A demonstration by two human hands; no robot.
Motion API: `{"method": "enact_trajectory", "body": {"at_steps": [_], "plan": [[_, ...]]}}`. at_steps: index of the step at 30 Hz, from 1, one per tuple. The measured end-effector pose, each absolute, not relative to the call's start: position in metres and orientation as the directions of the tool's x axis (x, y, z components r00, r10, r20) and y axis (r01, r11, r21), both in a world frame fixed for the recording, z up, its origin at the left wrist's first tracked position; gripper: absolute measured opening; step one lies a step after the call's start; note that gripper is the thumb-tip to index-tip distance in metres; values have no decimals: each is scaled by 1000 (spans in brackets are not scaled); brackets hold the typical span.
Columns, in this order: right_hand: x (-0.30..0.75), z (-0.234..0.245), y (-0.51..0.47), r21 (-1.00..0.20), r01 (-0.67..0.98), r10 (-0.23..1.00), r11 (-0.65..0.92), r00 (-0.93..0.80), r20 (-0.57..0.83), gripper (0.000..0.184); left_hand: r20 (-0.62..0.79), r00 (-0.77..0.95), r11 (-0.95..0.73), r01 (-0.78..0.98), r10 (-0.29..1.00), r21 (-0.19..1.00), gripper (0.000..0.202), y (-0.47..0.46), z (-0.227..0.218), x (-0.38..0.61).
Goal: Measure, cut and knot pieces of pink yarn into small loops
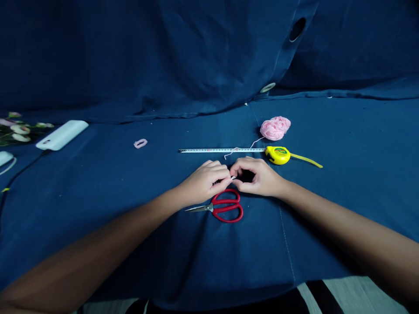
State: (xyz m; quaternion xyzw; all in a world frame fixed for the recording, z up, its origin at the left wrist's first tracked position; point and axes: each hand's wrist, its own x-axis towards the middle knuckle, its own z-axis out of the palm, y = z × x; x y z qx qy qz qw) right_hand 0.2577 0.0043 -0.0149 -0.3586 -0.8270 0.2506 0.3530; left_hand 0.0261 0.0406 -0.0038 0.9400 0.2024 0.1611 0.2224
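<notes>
My left hand (pixel 211 179) is closed, with thumb and forefinger pinched on a small piece of pale yarn (pixel 233 177). Fingertip to fingertip with it, my right hand (pixel 257 176) curls its thumb and forefinger around the same yarn, most of which the fingers hide. Just below the hands lie red-handled scissors (pixel 228 207), blades pointing left. Beyond the hands, a yellow tape measure (pixel 277 155) has its blade (pixel 219 150) drawn out to the left. Behind it rests a ball of pink yarn (pixel 275 127), its loose end crossing the blade.
A small pink yarn coil (pixel 140 143) lies left of the tape's tip. Farther left are a white oblong device (pixel 62 135) with a black cable (pixel 24 170) and some artificial-looking flowers (pixel 19 130). Blue cloth (pixel 98 183) covers the table, and a blue curtain (pixel 147 56) hangs behind.
</notes>
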Motion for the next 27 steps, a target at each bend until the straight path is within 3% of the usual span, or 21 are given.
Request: {"method": "enact_trajectory", "body": {"at_steps": [8,16,21,27], "plan": [[259,-11,3,-715,392,786,579,-504,359,3,219,860,-803,299,461,516,34,40,-1,26],[260,-13,2,-738,399,808,543,-487,331,9,213,849,-780,306,483,546,32,42,-6,26],[261,-18,0,-778,405,858,479,-401,320,11,212,820,-687,272,532,674,32,46,-8,24],[262,-21,0,-793,425,896,438,-274,348,9,96,754,-424,255,649,869,35,49,-5,22]]}}
